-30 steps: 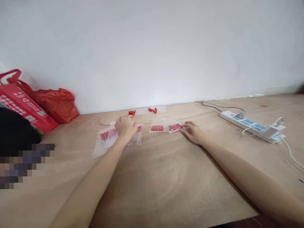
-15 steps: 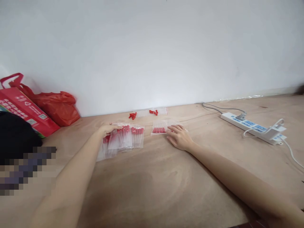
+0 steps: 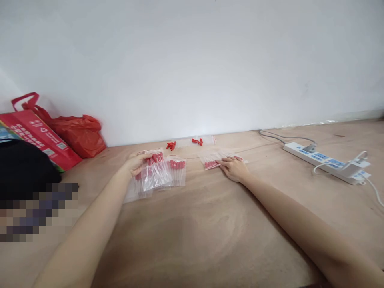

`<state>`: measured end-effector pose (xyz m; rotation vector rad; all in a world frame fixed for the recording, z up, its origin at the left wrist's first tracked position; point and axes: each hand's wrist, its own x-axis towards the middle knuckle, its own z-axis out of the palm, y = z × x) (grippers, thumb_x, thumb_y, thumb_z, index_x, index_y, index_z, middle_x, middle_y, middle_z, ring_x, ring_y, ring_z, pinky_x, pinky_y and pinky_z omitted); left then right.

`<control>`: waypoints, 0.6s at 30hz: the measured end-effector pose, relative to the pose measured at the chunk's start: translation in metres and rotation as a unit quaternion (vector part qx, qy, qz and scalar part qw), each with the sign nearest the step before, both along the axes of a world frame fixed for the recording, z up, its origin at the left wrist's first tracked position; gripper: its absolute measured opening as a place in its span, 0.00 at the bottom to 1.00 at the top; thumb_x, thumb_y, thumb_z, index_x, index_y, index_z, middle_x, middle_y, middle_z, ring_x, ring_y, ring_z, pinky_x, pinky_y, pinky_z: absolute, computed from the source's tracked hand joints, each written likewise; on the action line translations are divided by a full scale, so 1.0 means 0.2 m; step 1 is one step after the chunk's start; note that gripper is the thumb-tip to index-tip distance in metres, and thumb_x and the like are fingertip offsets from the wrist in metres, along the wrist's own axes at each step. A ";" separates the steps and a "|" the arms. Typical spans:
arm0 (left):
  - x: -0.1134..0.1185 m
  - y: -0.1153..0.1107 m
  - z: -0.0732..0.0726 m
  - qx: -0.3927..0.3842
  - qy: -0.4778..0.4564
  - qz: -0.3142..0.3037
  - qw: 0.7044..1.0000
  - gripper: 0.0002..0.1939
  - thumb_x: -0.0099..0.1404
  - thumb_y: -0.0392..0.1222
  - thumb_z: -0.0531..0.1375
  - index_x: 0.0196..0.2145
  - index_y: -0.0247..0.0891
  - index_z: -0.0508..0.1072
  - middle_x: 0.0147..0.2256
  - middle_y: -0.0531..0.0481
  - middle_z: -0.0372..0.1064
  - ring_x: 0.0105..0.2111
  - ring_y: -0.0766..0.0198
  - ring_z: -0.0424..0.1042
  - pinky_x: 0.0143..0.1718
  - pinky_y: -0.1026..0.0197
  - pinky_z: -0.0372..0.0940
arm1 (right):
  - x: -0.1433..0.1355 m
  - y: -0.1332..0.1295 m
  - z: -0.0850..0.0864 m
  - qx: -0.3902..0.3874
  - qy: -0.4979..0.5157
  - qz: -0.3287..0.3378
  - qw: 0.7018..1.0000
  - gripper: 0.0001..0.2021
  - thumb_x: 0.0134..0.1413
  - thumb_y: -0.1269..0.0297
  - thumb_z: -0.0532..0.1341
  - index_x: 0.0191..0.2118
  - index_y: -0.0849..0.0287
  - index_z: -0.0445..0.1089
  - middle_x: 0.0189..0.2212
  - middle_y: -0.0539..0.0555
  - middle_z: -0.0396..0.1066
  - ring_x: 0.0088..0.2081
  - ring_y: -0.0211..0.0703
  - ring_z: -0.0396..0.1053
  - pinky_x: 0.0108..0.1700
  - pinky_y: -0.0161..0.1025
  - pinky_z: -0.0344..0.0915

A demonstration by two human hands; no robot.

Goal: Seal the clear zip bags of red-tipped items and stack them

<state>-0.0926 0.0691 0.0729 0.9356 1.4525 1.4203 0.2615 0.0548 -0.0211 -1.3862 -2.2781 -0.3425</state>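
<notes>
My left hand (image 3: 135, 165) is pinched on the upper edge of a clear zip bag (image 3: 156, 176), which holds thin clear stems with red bulb ends, like droppers. This bag is slightly raised over other similar bags (image 3: 179, 172) that overlap on the table. Fingers stretched out, my right hand (image 3: 235, 169) lies flat on a second group of such bags (image 3: 208, 160), partly covering their row of red ends. Behind, near the wall, are loose red bulb pieces (image 3: 171, 146) and more red pieces (image 3: 197, 141) on a clear bag.
A white power strip (image 3: 324, 162) with plugs and cables lies at the right. To the left stand a red printed bag (image 3: 45, 136), a red plastic bag (image 3: 85, 136) and a black item (image 3: 27, 172). The white wall (image 3: 192, 72) bounds the wooden table (image 3: 192, 236).
My left hand has lifted and tilted its bag a little. Under my right hand the bags have slid slightly to the right and turned. The view has shifted slightly left.
</notes>
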 end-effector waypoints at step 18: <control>0.68 -0.24 -0.26 0.490 0.298 -0.338 0.746 0.07 0.56 0.29 0.52 0.22 0.36 0.60 0.37 0.44 0.71 0.42 0.63 0.68 0.44 0.56 0.64 | -0.07 -0.15 0.01 0.123 0.182 0.122 0.968 0.21 0.50 0.60 0.56 0.50 0.60 0.55 0.37 0.56 0.67 0.32 0.39 0.64 0.37 0.40 0.59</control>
